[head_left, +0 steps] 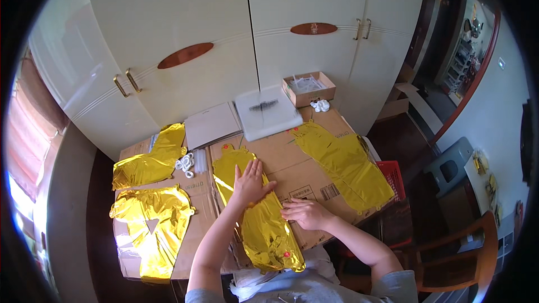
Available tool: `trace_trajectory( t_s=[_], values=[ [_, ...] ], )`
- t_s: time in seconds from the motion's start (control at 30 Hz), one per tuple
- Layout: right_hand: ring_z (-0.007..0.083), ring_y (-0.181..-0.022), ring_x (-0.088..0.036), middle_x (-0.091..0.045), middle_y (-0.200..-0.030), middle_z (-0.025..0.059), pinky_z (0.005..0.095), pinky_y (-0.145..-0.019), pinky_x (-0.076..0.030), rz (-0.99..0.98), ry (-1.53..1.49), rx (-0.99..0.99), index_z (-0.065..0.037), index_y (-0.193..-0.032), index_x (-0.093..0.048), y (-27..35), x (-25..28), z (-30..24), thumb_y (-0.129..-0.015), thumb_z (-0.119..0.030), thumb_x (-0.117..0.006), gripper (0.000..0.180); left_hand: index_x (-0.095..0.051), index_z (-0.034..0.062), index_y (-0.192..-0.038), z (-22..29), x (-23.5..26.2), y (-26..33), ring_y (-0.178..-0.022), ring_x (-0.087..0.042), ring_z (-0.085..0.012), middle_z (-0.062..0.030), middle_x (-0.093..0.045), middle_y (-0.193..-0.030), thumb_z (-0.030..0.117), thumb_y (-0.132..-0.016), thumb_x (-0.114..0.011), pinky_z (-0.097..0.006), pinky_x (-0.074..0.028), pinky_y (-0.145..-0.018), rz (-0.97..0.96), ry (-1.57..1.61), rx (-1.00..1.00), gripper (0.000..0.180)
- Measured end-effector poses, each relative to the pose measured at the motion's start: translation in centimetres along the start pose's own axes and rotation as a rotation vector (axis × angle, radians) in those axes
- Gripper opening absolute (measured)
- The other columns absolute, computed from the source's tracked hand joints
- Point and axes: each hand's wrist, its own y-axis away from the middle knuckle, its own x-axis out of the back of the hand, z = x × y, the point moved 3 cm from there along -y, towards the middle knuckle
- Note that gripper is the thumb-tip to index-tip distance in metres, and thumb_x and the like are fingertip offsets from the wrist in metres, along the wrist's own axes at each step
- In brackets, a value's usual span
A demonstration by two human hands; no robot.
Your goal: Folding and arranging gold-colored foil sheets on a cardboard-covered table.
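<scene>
A flat gold foil balloon [259, 225] lies lengthwise in front of me on a cardboard-covered table, its near end reaching the table's front edge. My left hand [251, 184] rests flat on its upper half with the fingers stretched out. At the balloon's right edge is my right hand [307, 214], fingers extended toward the foil and touching or nearly touching it. Another flat gold foil balloon [345, 168] is spread to the right. Two more lie at the left: a crumpled foil balloon [168, 213] nearer me and a folded-looking foil balloon [160, 160] behind it.
Cardboard [281, 160] covers the table. Along the back stand grey sheets [212, 127], a translucent plastic sheet stack [264, 126] and a small box [306, 98] of clear pieces. White ribbon rolls [185, 163] sit left of centre. A red basket [393, 177] and wooden chair [477, 252] are at right.
</scene>
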Motion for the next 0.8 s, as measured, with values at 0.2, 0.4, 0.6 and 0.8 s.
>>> trace_trajectory(
  t_s=[0.2,0.4,0.6,0.8],
  values=[
    [0.0205,-0.116,-0.062,-0.070,-0.113,0.0054,0.0413,-0.105,-0.046,0.012,-0.009,0.009,-0.008,-0.099,-0.075,0.0,0.0,0.1,-0.079,-0.003,-0.059,0.027,-0.026,-0.0031,-0.149,-1.3,-0.3,-1.8,-0.148,-0.020,-0.0251,-0.0135,-0.025,-0.158,0.082,-0.075,-0.048,-0.060,-0.009,-0.117,0.001,-0.013,0.043,0.115],
    [0.0205,-0.114,-0.063,-0.071,-0.111,0.0062,0.0402,-0.103,-0.048,0.048,0.024,0.005,-0.007,-0.097,-0.075,0.1,0.0,-0.6,-0.081,-0.006,-0.060,0.022,-0.027,-0.0027,-0.149,-0.9,0.1,-1.4,-0.147,-0.021,-0.0250,-0.0149,-0.028,-0.157,0.079,-0.082,-0.041,-0.060,-0.008,-0.116,0.047,-0.040,0.006,0.106],
    [0.0209,-0.108,-0.066,-0.073,-0.103,0.0073,0.0376,-0.100,-0.049,0.074,0.068,0.014,-0.006,-0.091,-0.074,0.2,0.2,-1.4,-0.082,-0.007,-0.059,0.018,-0.029,-0.0013,-0.148,-0.3,2.2,0.4,-0.148,-0.020,-0.0274,-0.0171,-0.027,-0.157,0.060,-0.091,-0.049,-0.057,-0.007,-0.118,0.185,0.014,-0.068,0.086],
    [0.0261,-0.111,-0.061,-0.064,-0.115,0.0092,0.0397,-0.098,-0.049,0.084,0.023,-0.043,-0.004,-0.096,-0.069,0.5,1.1,-3.2,-0.079,-0.002,-0.059,0.020,-0.040,0.0016,-0.143,-1.6,4.9,8.5,-0.145,-0.024,-0.0359,-0.0170,-0.033,-0.153,0.037,-0.094,-0.053,-0.056,-0.014,-0.117,0.122,0.047,-0.135,0.062]
  ],
)
